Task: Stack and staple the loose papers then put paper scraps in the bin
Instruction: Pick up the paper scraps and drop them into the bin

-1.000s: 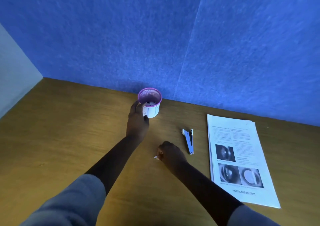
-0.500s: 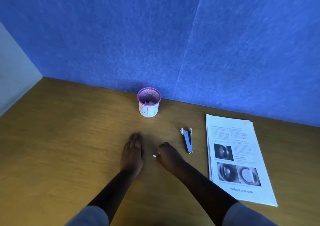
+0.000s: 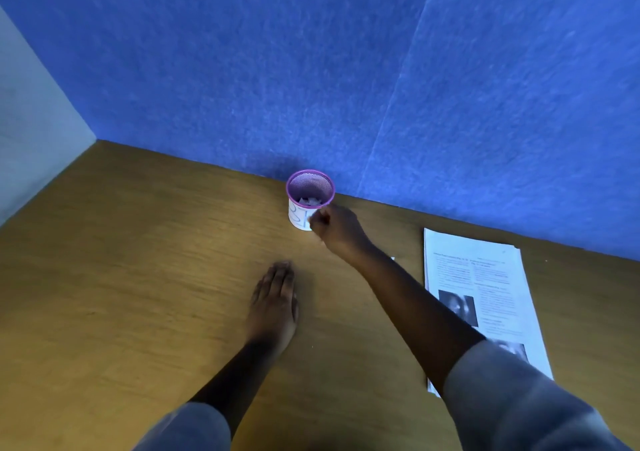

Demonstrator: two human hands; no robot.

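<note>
The right hand (image 3: 337, 227) is up at the bin (image 3: 309, 198), fingers curled tight against its near right side just under the purple rim. It looks like a pinch, but whether a scrap sits in those fingertips I cannot tell, it is too small and blurred. Pale scraps (image 3: 309, 202) show inside the bin at the far edge of the desk (image 3: 138, 277). The left hand (image 3: 275, 303) lies flat on the wood, fingers straight and together, nearer and a little left. Off to the right rests the paper stack (image 3: 485, 277), squared up, partly under the right forearm. This reads as the scrap-binning step. The next move calls for lifting over the rim and letting go above the opening.
</note>
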